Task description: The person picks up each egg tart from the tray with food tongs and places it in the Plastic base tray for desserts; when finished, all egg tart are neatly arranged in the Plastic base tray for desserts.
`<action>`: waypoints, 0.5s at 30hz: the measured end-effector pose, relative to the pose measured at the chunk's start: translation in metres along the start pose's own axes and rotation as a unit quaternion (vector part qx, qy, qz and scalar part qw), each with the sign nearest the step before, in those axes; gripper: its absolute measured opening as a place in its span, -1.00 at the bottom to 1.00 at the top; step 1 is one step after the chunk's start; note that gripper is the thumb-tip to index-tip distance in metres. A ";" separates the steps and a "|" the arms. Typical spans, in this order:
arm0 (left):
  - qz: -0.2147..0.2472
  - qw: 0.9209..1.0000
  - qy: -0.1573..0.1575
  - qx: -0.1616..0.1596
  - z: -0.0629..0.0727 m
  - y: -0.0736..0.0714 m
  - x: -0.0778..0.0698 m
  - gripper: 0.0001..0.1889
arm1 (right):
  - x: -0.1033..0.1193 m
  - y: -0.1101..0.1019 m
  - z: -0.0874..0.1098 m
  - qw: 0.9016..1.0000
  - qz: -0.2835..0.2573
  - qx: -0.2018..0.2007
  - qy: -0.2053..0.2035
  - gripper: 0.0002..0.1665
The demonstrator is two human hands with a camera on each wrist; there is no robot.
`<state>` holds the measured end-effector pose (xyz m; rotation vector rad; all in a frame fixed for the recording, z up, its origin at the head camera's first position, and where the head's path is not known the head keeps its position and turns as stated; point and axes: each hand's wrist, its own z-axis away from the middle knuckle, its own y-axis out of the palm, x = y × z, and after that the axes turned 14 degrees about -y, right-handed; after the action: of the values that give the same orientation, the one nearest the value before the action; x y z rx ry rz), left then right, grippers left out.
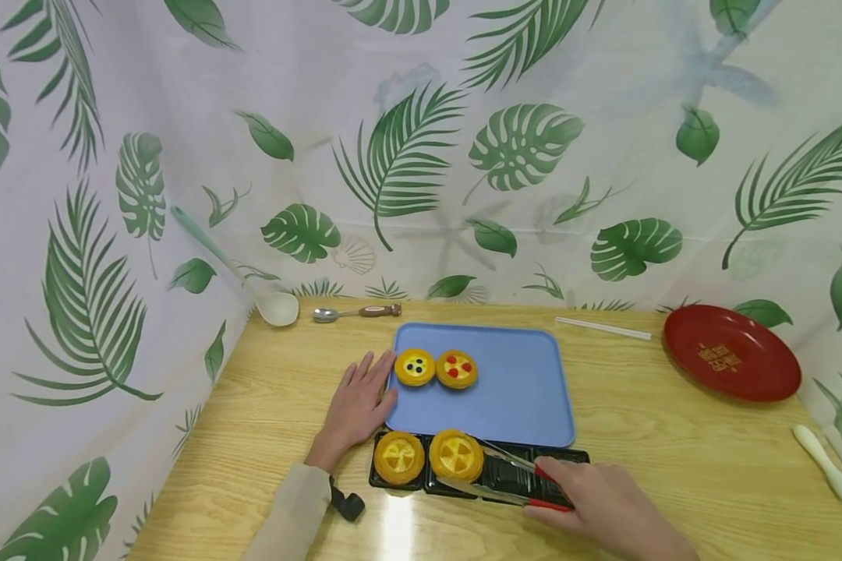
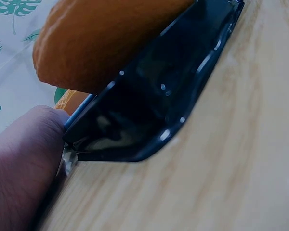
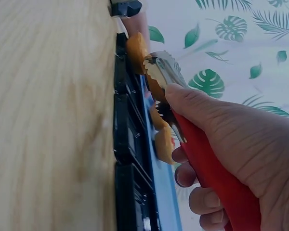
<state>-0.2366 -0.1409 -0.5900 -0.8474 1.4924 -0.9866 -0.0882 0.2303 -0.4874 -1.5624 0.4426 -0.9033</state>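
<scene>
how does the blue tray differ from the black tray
The blue tray is one wide, undivided surface; the black tray is a narrow row of compartments. The blue tray looks matte, while the black tray looks glossy. Both rest on the wooden table.

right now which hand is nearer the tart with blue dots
Left. The left hand is at the blue tray's left edge, close beside the blue-dotted tart; the right hand is farther off, holding tongs by the black tray's right end.
</scene>
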 end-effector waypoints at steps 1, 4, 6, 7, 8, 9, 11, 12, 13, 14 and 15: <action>-0.001 1.000 -0.001 0.000 0.000 0.000 0.000 -0.30 | 0.000 0.002 -0.001 1.000 -0.003 0.006 0.000 -0.32; -0.004 1.000 -0.004 0.003 -0.001 0.000 0.001 -0.30 | 0.001 0.006 -0.005 1.000 -0.012 0.018 0.003 -0.29; -0.001 1.000 -0.004 0.003 -0.001 0.001 0.001 -0.30 | 0.000 0.008 -0.007 1.000 -0.010 0.020 0.003 -0.27; 0.000 1.000 -0.004 0.003 -0.001 0.001 0.001 -0.30 | 0.000 0.009 -0.007 1.000 -0.009 0.020 0.004 -0.26; 0.001 1.000 -0.003 0.003 -0.001 0.001 0.001 -0.30 | 0.000 0.010 -0.007 1.000 -0.007 0.018 0.003 -0.26; -0.001 1.000 -0.004 0.005 -0.001 0.001 0.001 -0.29 | 0.000 0.011 -0.008 1.000 -0.006 0.019 0.003 -0.26; -0.003 1.000 -0.005 0.008 -0.001 0.001 0.002 -0.29 | 0.000 0.011 -0.008 1.000 -0.005 0.018 0.000 -0.26; -0.008 1.000 -0.006 0.011 -0.001 0.001 0.002 -0.29 | 0.000 0.012 -0.008 1.000 -0.006 0.016 -0.001 -0.27; -0.010 1.000 -0.006 0.011 -0.001 0.001 0.003 -0.29 | 0.000 0.012 -0.008 1.000 -0.007 0.016 -0.001 -0.28; -0.010 1.000 -0.005 0.010 -0.001 0.002 0.003 -0.29 | 0.000 0.012 -0.009 1.000 -0.009 0.017 0.002 -0.27; -0.011 1.000 -0.004 0.009 -0.001 0.002 0.003 -0.29 | 0.000 0.012 -0.009 1.000 -0.011 0.017 0.005 -0.27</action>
<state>-0.2385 -0.1431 -0.5928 -0.8559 1.4684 -1.0115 -0.0924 0.2222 -0.4993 -1.5347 0.4158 -0.9312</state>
